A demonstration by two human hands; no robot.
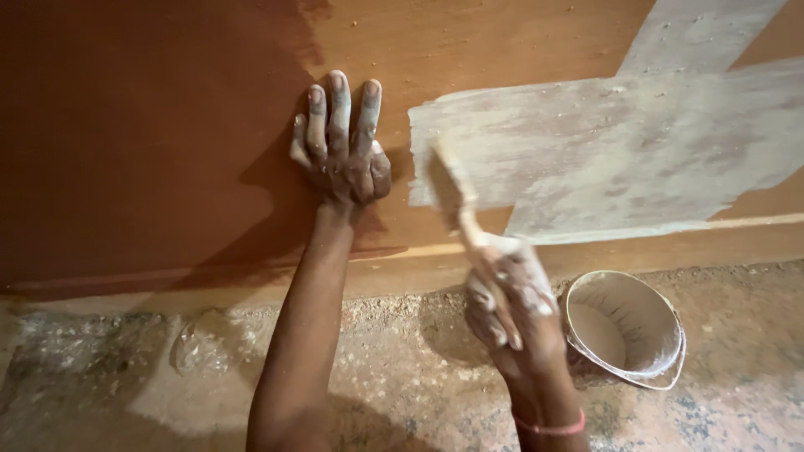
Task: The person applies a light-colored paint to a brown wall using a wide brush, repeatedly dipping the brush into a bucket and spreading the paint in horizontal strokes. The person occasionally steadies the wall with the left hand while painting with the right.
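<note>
Showing a brush (450,186) at work on a brown board (167,125), seen from the head camera. The right hand (512,303) is closed around the brush handle, near and right of centre; the handle runs up and slightly left from the fist, so the brush's long axis slants away toward the board, and its bristle end meets the left edge of the whitish painted patch (603,151). That patch spreads right and far from the bristles, in broad, streaky, semi-transparent strokes through which the brown shows. The left hand (342,142) lies flat on the bare board just left of the patch, fingers spread a little and pointing away, holding nothing; it is flecked with white. The brush sits between the two hands, the right one being the nearer to it. A round pail (636,326), its inner wall coated white, tilts on the ground just right of the right hand. The ground (402,368) is rough, gritty and mottled, with a pale smear at near left. A pink band (553,427) circles the right wrist.
</note>
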